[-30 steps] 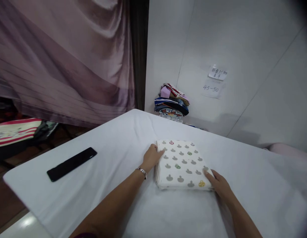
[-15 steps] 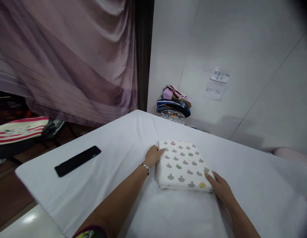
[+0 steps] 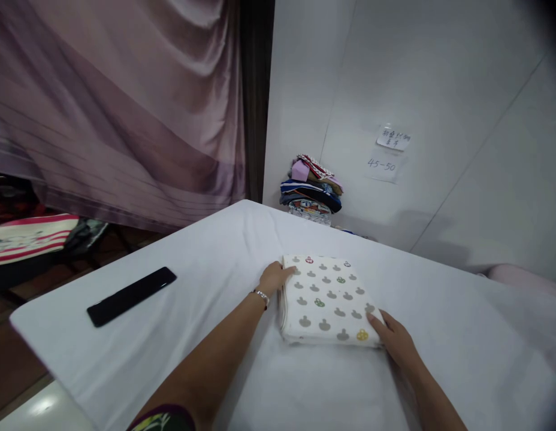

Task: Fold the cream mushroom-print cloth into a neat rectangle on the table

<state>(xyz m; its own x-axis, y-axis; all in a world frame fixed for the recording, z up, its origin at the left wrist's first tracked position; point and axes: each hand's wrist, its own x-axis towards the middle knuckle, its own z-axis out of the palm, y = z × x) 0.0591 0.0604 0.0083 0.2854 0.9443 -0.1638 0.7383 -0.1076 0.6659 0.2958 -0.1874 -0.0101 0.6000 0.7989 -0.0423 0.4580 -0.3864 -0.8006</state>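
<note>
A folded white cloth (image 3: 329,302) with grey, green, red and yellow mushroom-like prints lies on the white-covered table (image 3: 206,251) in front of me. My left hand (image 3: 274,278), with a bracelet at the wrist, grips its left edge, thumb on top and the other fingers hidden at the side. At the near right corner my right hand (image 3: 395,335) holds the cloth, its thumb on the upper face and its fingers out of sight beneath or beside the fold.
A long black flat object (image 3: 132,296) lies on the table's left. Behind the table, folded fabrics (image 3: 310,188) are stacked by the white wall, which bears handwritten paper notes (image 3: 386,155). A pinkish curtain (image 3: 170,120) hangs at the back left, near a red-striped cloth (image 3: 30,238).
The view has shifted slightly, so everything sits a little further left. Both hands keep their hold on the folded cloth, which otherwise looks the same.
</note>
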